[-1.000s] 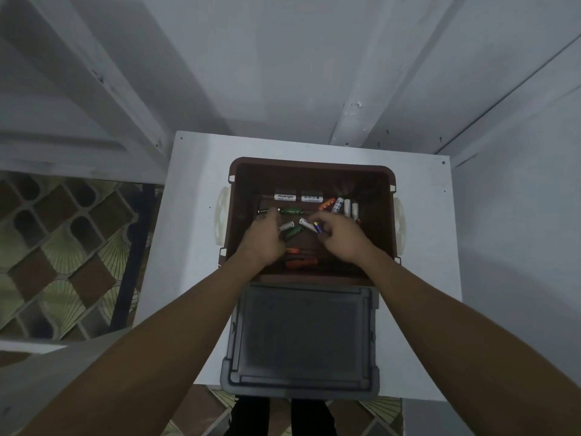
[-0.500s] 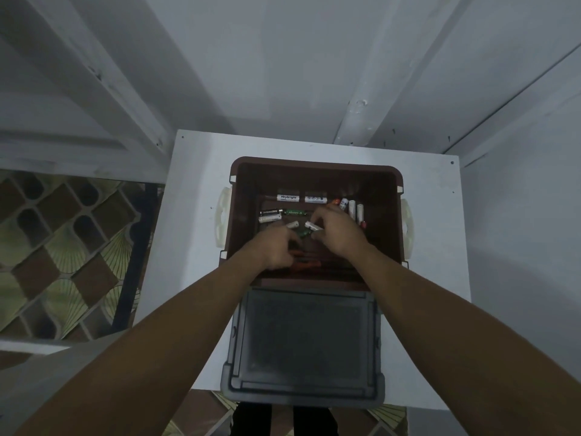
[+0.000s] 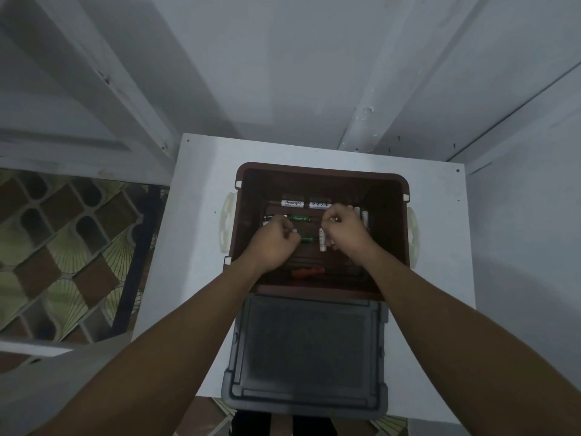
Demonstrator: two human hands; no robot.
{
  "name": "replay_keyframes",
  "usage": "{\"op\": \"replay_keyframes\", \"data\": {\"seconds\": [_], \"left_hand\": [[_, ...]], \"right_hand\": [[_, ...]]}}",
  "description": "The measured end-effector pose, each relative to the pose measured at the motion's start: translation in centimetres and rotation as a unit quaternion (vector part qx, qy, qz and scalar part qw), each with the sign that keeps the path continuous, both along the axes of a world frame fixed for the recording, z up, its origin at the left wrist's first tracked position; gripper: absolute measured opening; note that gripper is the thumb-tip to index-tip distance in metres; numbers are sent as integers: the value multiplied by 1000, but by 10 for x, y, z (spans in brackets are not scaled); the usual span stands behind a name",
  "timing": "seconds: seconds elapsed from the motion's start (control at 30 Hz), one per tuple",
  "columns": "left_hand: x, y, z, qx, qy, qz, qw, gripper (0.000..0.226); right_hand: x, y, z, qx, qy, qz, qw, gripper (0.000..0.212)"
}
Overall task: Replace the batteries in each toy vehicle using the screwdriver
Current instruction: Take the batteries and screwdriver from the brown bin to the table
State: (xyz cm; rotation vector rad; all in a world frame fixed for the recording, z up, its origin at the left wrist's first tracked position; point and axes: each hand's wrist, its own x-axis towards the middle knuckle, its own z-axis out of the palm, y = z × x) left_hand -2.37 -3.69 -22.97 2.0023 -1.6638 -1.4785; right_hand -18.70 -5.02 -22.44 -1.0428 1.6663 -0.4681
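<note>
A brown plastic bin (image 3: 390, 221) stands on the white table (image 3: 195, 221) with loose batteries on its floor. Two white batteries (image 3: 292, 203) lie at the back, a green battery (image 3: 300, 218) in front of them, and more white ones (image 3: 363, 217) at the right. My left hand (image 3: 275, 247) is inside the bin, curled into a fist, with a small white battery end showing at its fingers. My right hand (image 3: 347, 236) is also closed, with a white battery (image 3: 322, 240) upright at its fingertips. An orange-handled screwdriver (image 3: 308, 272) lies near the bin's front wall. No toy vehicle is in view.
A dark grey lid (image 3: 308, 357) lies flat on the table in front of the bin and overhangs the near edge. White walls close in behind and to the right. A patterned tiled floor (image 3: 56, 247) shows past the table's left edge.
Both hands have moved apart inside the bin, the left one leftward into a fist, the right one back and right. A white battery now stands at the right fingertips.
</note>
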Motion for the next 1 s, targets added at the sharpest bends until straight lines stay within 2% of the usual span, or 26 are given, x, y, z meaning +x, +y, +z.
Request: {"op": "replay_keyframes", "data": {"seconds": [0.07, 0.13, 0.23, 0.27, 0.33, 0.4, 0.5, 0.57, 0.73, 0.8, 0.9, 1.0], "left_hand": [[-3, -3, 0, 38, 33, 95, 994, 20], [-7, -7, 5, 66, 37, 143, 987, 30], [-12, -9, 9, 74, -1, 106, 992, 28], [-12, -8, 9, 59, -14, 101, 993, 27], [-11, -7, 5, 23, -28, 102, 994, 17], [-9, -4, 1, -14, -48, 84, 995, 8], [-7, -1, -1, -34, -89, 16, 995, 29], [-7, -1, 0, -42, -113, -18, 993, 34], [-9, -2, 0, -40, -174, -68, 982, 26], [-10, -2, 0, -49, -191, -73, 978, 27], [-10, -3, 1, -66, -165, -67, 982, 36], [-9, -1, 5, -58, -138, -43, 988, 38]], "right_hand": [[4, 0, -2, -9, 30, 35, 999, 23], [5, 1, -4, -27, 61, 82, 994, 26], [6, 4, -10, -53, 95, 175, 979, 25], [6, 6, -11, -47, 107, 208, 971, 26], [8, 7, -12, -41, 144, 260, 954, 39], [10, 7, -12, -52, 191, 294, 935, 39], [13, 6, -11, -69, 239, 347, 904, 26], [13, 7, -11, -76, 248, 353, 899, 19], [-3, 8, -7, -68, 228, 310, 921, 15], [-11, 10, -3, -66, 201, 251, 945, 18], [-16, 11, 4, -4, 46, 55, 997, 17], [-13, 12, 9, 63, -126, -101, 985, 21]]}}
